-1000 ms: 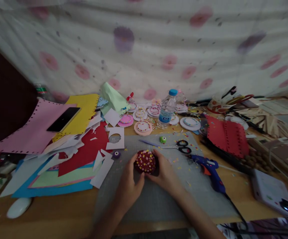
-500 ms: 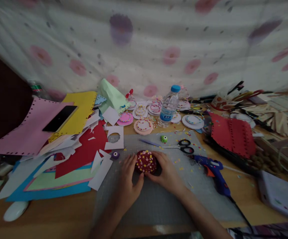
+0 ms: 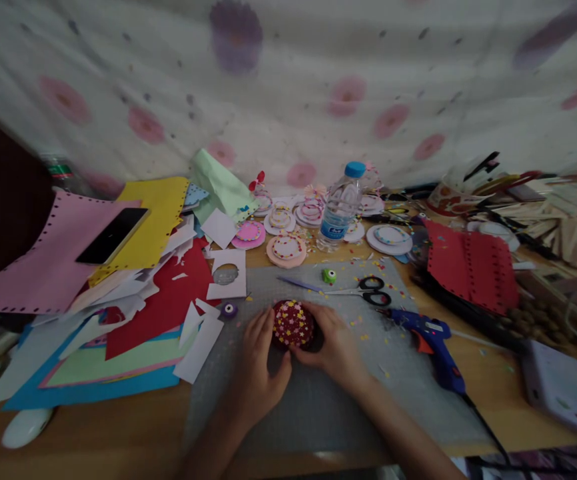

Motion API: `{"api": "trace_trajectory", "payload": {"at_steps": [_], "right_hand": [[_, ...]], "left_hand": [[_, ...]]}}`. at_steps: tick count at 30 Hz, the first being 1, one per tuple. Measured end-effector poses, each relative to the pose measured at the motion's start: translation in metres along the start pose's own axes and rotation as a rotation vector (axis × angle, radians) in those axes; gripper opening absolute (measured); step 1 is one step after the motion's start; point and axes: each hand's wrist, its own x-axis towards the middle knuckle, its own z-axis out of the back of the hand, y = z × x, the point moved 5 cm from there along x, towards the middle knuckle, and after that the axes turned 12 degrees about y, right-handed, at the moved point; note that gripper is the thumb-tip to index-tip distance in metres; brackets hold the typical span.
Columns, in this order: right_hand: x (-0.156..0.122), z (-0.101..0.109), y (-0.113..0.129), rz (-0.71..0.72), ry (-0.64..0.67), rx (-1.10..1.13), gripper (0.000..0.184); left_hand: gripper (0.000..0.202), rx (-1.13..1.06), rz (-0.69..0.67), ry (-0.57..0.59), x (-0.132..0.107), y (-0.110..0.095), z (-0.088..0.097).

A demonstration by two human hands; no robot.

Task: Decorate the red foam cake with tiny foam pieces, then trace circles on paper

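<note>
A round, dark red domed piece, dotted with small yellow and pink flower or star shapes, rests on the grey cutting mat. My left hand curves along its left side, fingertips against the edge. From the right, my right hand wraps round it, with the thumb at the near edge. Beyond the piece lie scissors with black handles and a small green craft punch. A purple craft punch sits left of my left hand.
Paper sheets and scraps cover the left side, with a phone on top. A blue glue gun lies at right. A water bottle stands behind among small decorated paper hats. Tiny confetti is scattered on the mat.
The camera view has shifted slightly. Both hands keep nearly the same place around the dark red domed piece.
</note>
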Motion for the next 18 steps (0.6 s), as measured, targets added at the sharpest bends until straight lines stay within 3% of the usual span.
{"api": "trace_trajectory", "payload": {"at_steps": [18], "right_hand": [[-0.002, 0.0025, 0.0019, 0.03, 0.036, 0.022, 0.073]], "left_hand": [[0.075, -0.051, -0.038, -0.008, 0.0003, 0.0027, -0.0024]]}}
